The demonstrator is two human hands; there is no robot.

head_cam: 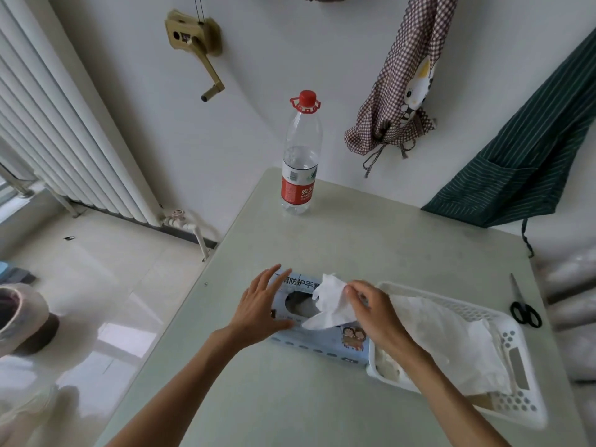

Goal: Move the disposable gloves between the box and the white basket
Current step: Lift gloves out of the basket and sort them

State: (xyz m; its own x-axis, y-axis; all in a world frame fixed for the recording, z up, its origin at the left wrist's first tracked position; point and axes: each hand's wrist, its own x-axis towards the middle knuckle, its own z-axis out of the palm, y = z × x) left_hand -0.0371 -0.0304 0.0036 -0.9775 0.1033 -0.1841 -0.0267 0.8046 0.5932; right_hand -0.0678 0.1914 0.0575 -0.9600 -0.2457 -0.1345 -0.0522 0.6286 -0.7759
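A light blue glove box (322, 345) lies on the pale table, its oval opening facing up. My left hand (261, 306) rests flat on the box's left end with straight fingers. My right hand (374, 311) pinches a white disposable glove (332, 301) that sticks up out of the opening. Right beside the box stands the white basket (512, 359), touching its right end. Several white gloves (451, 343) lie crumpled inside the basket. My right forearm crosses the basket's near left corner.
A water bottle with a red cap (300, 156) stands at the table's far edge. Black-handled scissors (524, 306) lie near the right edge. Two aprons hang on the wall behind. A radiator runs along the left wall above the tiled floor.
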